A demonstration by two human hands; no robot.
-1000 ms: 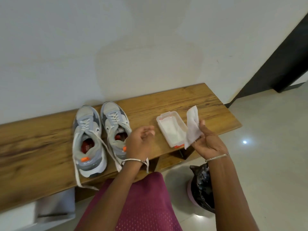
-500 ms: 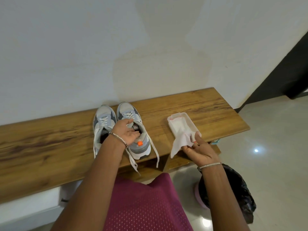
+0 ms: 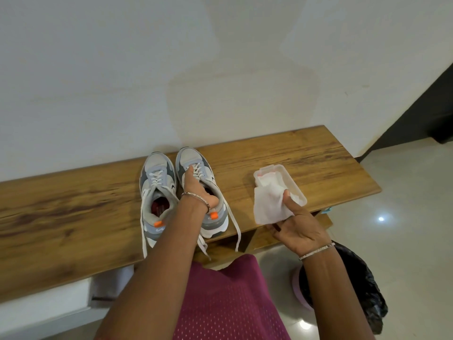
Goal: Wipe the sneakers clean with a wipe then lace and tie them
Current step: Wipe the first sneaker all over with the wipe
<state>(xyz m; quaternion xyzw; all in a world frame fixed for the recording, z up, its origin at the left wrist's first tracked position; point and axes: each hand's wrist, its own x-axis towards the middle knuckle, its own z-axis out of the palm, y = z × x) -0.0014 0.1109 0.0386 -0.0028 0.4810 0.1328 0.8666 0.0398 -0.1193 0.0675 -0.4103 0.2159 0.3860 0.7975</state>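
Note:
Two grey and white sneakers stand side by side on the wooden bench (image 3: 73, 212), toes to the wall. The left sneaker (image 3: 157, 192) has loose white laces hanging over the bench edge. My left hand (image 3: 196, 190) is pushed into the opening of the right sneaker (image 3: 208, 190), thumb along its tongue, gripping it. My right hand (image 3: 299, 224) holds a white wipe (image 3: 268, 207) between thumb and fingers, just in front of the open wipe box (image 3: 291, 182).
A pink bin with a black bag (image 3: 355, 285) stands on the tiled floor at the right, below my right forearm. A white wall runs behind the bench. A dark door frame (image 3: 426, 114) stands at the far right.
My left hand has gone from above the bench edge into the right sneaker. My right hand has lowered the wipe from upright to in front of the box.

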